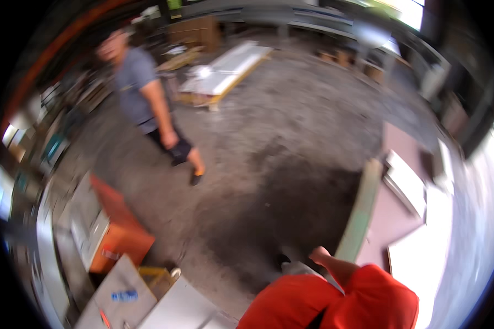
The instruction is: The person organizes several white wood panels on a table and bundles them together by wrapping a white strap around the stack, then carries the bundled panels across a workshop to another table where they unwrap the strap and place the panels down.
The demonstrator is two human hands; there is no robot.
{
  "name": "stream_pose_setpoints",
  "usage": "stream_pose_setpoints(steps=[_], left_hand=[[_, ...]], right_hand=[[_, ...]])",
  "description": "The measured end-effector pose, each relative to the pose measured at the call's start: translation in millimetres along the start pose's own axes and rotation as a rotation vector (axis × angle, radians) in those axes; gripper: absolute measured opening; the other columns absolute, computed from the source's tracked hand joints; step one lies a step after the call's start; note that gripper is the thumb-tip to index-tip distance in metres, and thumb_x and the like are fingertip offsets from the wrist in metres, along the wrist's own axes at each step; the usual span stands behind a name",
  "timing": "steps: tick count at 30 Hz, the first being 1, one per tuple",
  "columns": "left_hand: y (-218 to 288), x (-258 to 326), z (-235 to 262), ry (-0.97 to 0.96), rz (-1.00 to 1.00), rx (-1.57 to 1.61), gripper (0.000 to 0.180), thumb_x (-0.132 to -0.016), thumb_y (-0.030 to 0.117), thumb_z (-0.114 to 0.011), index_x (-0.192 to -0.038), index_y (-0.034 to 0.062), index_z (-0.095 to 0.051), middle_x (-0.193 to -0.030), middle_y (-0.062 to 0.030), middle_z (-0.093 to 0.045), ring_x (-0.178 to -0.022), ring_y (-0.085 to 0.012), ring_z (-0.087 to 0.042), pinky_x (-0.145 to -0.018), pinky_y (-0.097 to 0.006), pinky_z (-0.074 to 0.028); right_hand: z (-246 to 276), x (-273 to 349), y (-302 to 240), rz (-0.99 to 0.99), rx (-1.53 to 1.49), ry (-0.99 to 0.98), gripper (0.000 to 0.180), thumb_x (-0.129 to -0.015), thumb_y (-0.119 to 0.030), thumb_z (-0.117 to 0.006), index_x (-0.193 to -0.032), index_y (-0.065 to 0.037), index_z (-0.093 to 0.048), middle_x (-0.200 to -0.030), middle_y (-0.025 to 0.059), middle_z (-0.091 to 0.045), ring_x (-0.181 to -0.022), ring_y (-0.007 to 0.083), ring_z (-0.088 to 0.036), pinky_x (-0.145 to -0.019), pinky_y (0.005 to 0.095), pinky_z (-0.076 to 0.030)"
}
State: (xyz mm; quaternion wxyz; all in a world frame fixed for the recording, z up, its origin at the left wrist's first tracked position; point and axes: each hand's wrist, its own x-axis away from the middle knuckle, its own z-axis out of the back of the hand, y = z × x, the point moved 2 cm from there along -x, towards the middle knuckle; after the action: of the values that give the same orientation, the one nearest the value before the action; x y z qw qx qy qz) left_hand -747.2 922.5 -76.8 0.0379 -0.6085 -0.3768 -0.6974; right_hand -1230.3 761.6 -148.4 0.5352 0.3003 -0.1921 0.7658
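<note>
My right hand point(319, 255) hangs low in front of me, beside the green edge point(361, 211) of a long bench on the right. Its fingers are small and blurred, so I cannot make out whether they are closed, and I see nothing plainly held. A red sleeve point(381, 299) covers my upper right arm. My left hand is out of sight. On the bench nearest that right hand lie a thick white panel point(406, 183) and a larger bright white sheet point(422, 260).
A person point(140, 88) in a grey shirt and dark shorts walks on the concrete floor at the left. Beyond stands a stack of white panels point(230, 68) on a yellow base. Lower left are an orange box-shaped unit point(123, 241) and a board point(112, 307) bearing a blue item.
</note>
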Motion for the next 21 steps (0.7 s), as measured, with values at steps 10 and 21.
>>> stream_pose_setpoints(steps=[10, 21], left_hand=[[107, -14, -57, -0.593, -0.387, -1.17, 0.033, -0.095, 0.035, -0.052, -0.088, 0.0039, -0.061, -0.075, -0.0078, -0.064, -0.067, -0.021, -0.062, -0.059, -0.032, -0.049], [69, -7, -158, -0.642, -0.084, -0.958, 0.026, -0.096, 0.03, -0.055, -0.096, 0.0047, -0.056, -0.075, -0.0066, -0.061, -0.06, -0.0183, -0.059, -0.057, -0.033, -0.051]], right_hand=[[-69, 115, -127, -0.633, -1.146, 0.108, 0.038, -0.078, -0.038, -0.06, -0.1, -0.009, -0.071, -0.104, 0.015, -0.069, -0.1, 0.0324, -0.065, -0.085, 0.0434, -0.053], [-129, 265, -108, -1.301, -1.479, 0.649, 0.03, -0.081, -0.033, -0.058, -0.096, -0.011, -0.071, -0.088, 0.0135, -0.07, -0.084, 0.032, -0.068, -0.076, 0.0403, -0.053]])
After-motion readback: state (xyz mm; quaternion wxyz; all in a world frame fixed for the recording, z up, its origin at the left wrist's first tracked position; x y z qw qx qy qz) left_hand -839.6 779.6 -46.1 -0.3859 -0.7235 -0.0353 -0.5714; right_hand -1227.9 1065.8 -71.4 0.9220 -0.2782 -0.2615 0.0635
